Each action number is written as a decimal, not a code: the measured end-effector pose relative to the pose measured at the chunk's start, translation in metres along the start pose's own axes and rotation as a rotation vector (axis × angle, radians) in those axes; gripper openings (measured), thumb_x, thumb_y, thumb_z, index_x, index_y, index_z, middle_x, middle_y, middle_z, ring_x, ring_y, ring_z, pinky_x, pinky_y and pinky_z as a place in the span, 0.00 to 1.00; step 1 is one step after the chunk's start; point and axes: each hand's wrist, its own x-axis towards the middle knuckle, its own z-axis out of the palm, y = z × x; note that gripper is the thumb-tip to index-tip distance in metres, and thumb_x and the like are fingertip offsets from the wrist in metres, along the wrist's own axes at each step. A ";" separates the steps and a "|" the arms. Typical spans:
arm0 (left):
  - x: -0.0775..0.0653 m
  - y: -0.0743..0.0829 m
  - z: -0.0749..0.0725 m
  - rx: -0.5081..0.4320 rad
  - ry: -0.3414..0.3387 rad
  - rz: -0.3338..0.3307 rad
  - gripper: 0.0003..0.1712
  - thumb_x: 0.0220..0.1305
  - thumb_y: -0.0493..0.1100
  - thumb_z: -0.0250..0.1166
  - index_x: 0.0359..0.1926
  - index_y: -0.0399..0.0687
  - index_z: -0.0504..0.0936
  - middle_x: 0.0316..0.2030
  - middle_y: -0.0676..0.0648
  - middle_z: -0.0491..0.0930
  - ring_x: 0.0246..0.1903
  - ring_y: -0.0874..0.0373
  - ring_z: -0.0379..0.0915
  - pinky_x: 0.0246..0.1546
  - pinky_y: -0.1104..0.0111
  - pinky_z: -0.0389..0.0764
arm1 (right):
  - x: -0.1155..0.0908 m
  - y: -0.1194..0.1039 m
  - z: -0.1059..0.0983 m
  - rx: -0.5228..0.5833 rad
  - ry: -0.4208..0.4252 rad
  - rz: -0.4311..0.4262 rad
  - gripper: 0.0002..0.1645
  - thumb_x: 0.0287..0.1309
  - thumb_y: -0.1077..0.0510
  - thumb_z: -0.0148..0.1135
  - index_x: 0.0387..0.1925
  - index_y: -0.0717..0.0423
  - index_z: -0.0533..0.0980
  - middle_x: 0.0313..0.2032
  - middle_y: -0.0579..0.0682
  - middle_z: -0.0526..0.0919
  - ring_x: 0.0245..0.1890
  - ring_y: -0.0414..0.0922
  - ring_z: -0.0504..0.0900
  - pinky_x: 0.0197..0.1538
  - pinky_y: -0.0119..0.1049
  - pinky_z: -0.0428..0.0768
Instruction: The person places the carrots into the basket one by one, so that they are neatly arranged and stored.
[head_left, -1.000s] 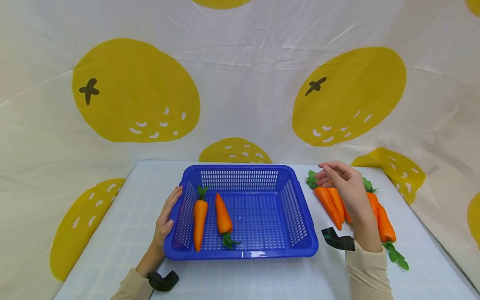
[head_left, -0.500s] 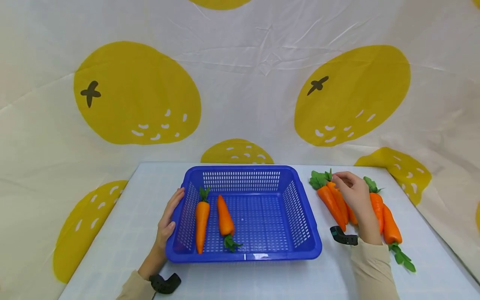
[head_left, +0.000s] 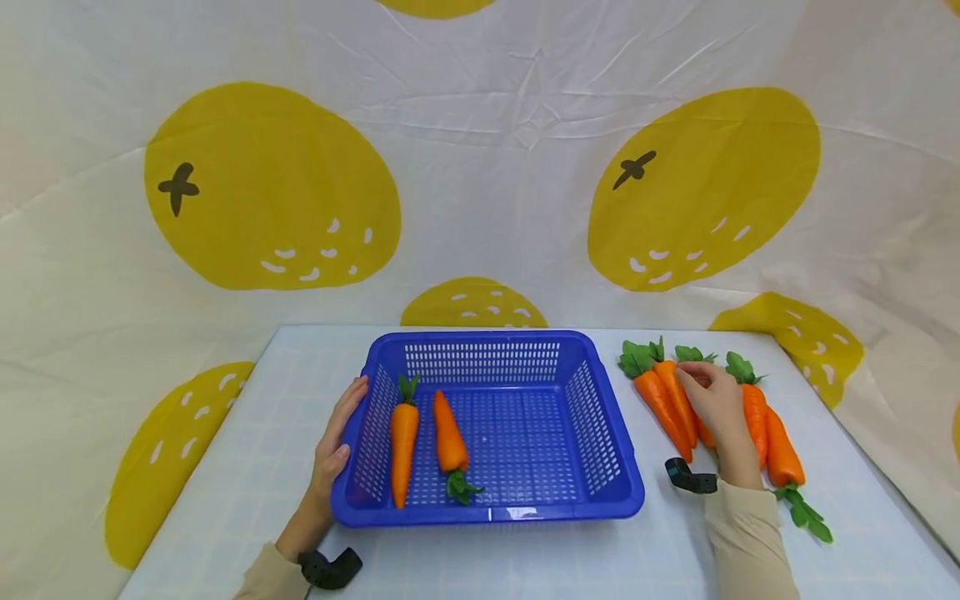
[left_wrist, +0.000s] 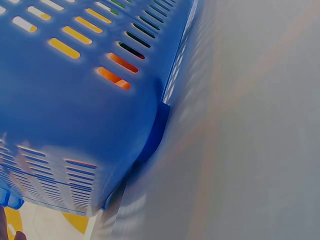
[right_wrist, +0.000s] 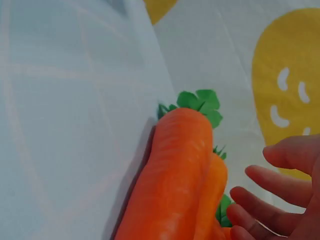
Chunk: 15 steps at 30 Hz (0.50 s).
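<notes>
A blue plastic basket (head_left: 491,514) stands mid-table. Inside it, to the left, lie one carrot (head_left: 403,446) with leaves at the back and another carrot (head_left: 450,442) with leaves at the front. My left hand (head_left: 333,446) rests along the basket's left wall, fingers extended up to the rim. Over a bunch of several carrots (head_left: 660,417) on the right is my right hand (head_left: 716,404), fingers pointing down and hiding part of them. In the right wrist view its slightly bent fingers (right_wrist: 275,187) are spread beside a thick carrot (right_wrist: 172,172) and a slimmer carrot (right_wrist: 212,187), gripping neither.
A carrot (head_left: 782,450) lies at the bunch's right side with its leaves (head_left: 806,517) toward the front. The table (head_left: 480,567) wears a pale checked cloth. Behind it hangs a white curtain (head_left: 487,167) printed with yellow fruit.
My right hand has come down toward the carrots and shifted slightly right, uncovering more leaves at the back. My left hand stays at the basket; the head view has shifted slightly.
</notes>
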 end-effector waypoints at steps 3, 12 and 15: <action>0.000 0.000 0.001 0.008 -0.004 0.007 0.37 0.67 0.44 0.44 0.73 0.29 0.57 0.75 0.37 0.52 0.75 0.52 0.43 0.68 0.73 0.52 | 0.002 0.007 0.001 -0.024 -0.024 0.009 0.30 0.72 0.46 0.50 0.62 0.66 0.72 0.53 0.66 0.74 0.47 0.56 0.71 0.42 0.37 0.73; 0.000 0.002 0.002 0.015 -0.002 0.006 0.36 0.67 0.44 0.43 0.73 0.29 0.57 0.75 0.36 0.52 0.75 0.52 0.43 0.68 0.73 0.53 | 0.007 0.015 0.007 -0.109 -0.051 -0.046 0.30 0.67 0.51 0.58 0.61 0.68 0.71 0.52 0.68 0.76 0.48 0.59 0.72 0.46 0.45 0.75; 0.001 0.001 0.002 0.021 -0.004 -0.006 0.36 0.67 0.45 0.43 0.73 0.29 0.57 0.75 0.36 0.51 0.75 0.52 0.43 0.68 0.73 0.52 | 0.008 0.016 0.011 -0.149 -0.037 -0.086 0.29 0.65 0.54 0.60 0.60 0.70 0.71 0.51 0.69 0.77 0.48 0.61 0.74 0.51 0.53 0.75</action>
